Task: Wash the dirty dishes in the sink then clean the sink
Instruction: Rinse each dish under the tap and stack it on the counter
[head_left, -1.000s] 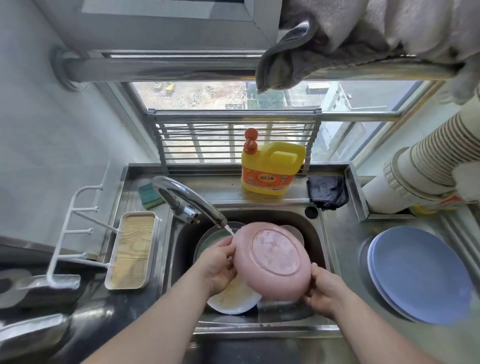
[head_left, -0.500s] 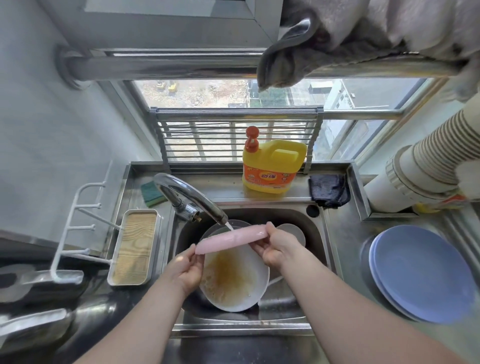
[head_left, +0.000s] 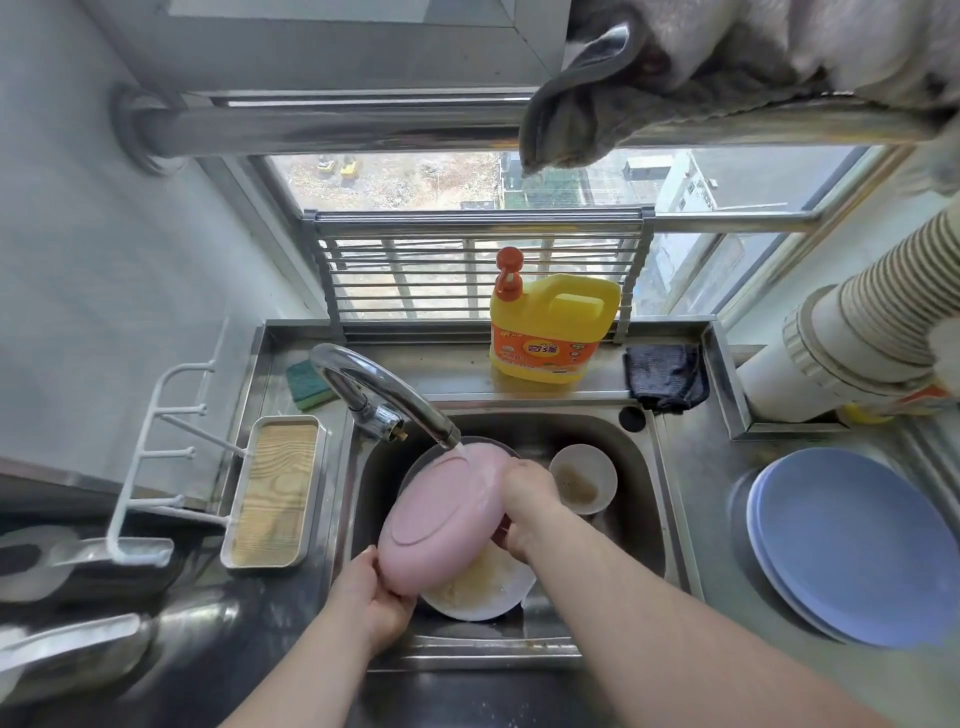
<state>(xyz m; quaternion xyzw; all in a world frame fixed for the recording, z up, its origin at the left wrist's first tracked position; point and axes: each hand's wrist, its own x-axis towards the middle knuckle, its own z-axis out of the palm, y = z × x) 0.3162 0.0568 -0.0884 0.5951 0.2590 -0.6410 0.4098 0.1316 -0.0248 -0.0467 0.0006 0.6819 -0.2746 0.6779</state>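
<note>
Pink plate (head_left: 441, 519), underside up beneath faucet (head_left: 384, 395): left hand (head_left: 371, 597) grips near rim, right hand (head_left: 524, 506) grips far rim

Steel counter (head_left: 717, 613) under blue plates (head_left: 852, 545)

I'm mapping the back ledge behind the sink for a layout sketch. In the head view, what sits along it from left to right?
Green sponge → tap → yellow detergent jug → dark cloth.
</note>
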